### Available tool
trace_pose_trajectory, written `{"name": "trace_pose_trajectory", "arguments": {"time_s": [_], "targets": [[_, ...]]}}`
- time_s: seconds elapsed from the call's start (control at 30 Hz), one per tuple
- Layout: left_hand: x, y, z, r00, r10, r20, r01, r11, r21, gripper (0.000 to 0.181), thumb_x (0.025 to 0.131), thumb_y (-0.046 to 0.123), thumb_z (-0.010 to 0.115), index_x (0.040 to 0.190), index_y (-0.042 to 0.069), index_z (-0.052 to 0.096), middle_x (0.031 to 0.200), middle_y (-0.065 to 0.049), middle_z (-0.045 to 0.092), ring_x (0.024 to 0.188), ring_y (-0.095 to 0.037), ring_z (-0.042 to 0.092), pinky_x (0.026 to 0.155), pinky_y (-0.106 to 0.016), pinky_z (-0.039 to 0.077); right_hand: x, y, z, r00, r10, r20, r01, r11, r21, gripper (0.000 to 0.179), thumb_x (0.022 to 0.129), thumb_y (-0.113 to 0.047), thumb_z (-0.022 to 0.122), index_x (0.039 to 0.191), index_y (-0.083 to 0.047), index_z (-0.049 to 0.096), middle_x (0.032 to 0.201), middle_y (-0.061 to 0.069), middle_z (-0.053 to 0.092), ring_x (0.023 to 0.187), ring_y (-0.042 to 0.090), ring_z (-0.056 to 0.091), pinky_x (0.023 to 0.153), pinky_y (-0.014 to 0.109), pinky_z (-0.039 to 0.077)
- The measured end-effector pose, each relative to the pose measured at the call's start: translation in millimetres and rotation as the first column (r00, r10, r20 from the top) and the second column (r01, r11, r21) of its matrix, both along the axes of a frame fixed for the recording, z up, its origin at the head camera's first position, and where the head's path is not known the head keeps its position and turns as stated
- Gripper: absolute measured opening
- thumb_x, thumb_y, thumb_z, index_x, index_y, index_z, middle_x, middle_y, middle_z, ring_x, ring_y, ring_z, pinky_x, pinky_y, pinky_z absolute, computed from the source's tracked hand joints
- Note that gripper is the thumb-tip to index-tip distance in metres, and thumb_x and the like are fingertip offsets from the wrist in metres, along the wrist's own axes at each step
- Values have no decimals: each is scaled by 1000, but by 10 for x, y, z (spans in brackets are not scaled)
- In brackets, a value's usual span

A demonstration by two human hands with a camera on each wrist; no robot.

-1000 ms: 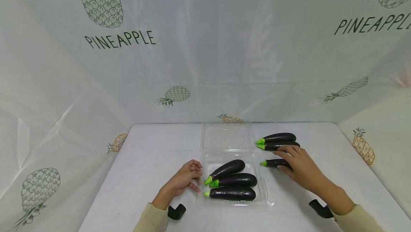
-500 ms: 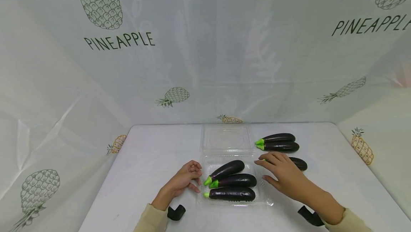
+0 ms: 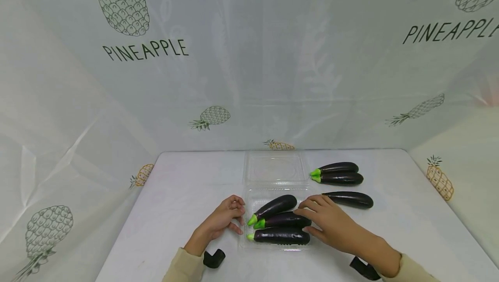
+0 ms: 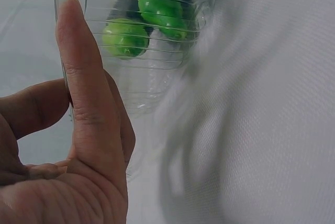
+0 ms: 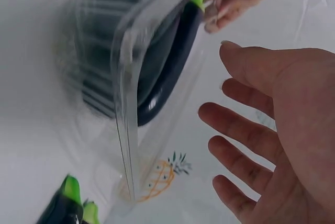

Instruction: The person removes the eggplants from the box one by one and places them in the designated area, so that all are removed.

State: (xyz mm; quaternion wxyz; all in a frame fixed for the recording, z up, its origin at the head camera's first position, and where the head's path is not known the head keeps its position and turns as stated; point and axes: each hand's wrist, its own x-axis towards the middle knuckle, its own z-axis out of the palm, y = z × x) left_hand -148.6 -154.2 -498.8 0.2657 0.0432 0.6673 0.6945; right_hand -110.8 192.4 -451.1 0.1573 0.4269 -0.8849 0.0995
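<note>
A clear plastic clamshell container (image 3: 255,194) lies with its lid (image 3: 274,168) folded back. Three eggplants rest in its base: a slanted one (image 3: 277,207) at the back, one in the middle (image 3: 283,219) and one in front (image 3: 281,235). My left hand (image 3: 224,217) pinches the left rim (image 4: 60,51) between thumb and fingers in the left wrist view. Above the container's right side is my right hand (image 3: 333,223), fingers spread and holding nothing in the right wrist view. It partly covers the right ends of the eggplants in the head view.
Right of the container lies another eggplant (image 3: 351,199), its stem end hidden by the right hand. Farther back, two eggplants (image 3: 340,178) lie side by side. A pineapple-print curtain (image 3: 249,78) stands behind the white table (image 3: 187,178).
My right hand has moved left and toward me, from the lone eggplant outside to the container's right side. That eggplant is uncovered more. My left hand has stayed put.
</note>
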Motion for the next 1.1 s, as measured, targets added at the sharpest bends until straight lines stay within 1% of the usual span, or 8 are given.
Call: {"name": "trace_pose_trajectory", "arguments": {"time_s": [0.2, 0.37, 0.53, 0.8, 1.1], "targets": [[3, 0, -3, 1000, 2, -1, -2, 1000, -1, 20, 108, 2, 51, 124, -5, 43, 92, -3, 51, 75, -16, 58, 54, -28, 61, 5, -82, -72, 996, 88, -18, -88, 996, 7, 46, 79, -28, 93, 119, -18, 74, 116, -7, 68, 112, 21, 61, 94, 44, 57], [2, -6, -14, 1000, 3, -2, -3, 1000, -4, 20, 108, 3, 51, 124, -5, 43, 92, -3, 51, 75, -16, 58, 54, -28, 61, -7, -120, -117, 991, 130, -20, -130, 991, 25, 47, 75, -29, 95, 117, -19, 75, 112, -7, 68, 110, 20, 60, 93, 42, 56], [-1, -9, -16, 1000, 4, -1, -4, 1000, -4, 20, 108, 4, 52, 124, -4, 43, 92, -4, 52, 75, -16, 58, 54, -28, 61, -18, -138, -139, 992, 126, 8, -126, 990, 65, 44, 75, -30, 95, 114, -21, 76, 107, -11, 69, 108, 18, 59, 93, 41, 56], [-1, -2, -6, 1000, 3, 1, -3, 1000, 1, 19, 108, 4, 52, 124, -2, 43, 92, -5, 52, 75, -16, 58, 54, -28, 62, -24, -182, -147, 991, 84, 105, -102, 979, 174, 39, 80, -34, 90, 114, -23, 77, 108, -12, 71, 111, 20, 59, 99, 43, 55], [-6, -4, -22, 1000, -2, -3, 2, 1000, 7, 20, 107, 3, 53, 123, -2, 43, 91, -4, 51, 76, -16, 57, 54, -29, 62, -24, -216, -158, 994, 89, 67, -102, 970, 221, 47, 74, -34, 95, 116, -21, 77, 109, -9, 72, 111, 21, 60, 99, 42, 55]]}}
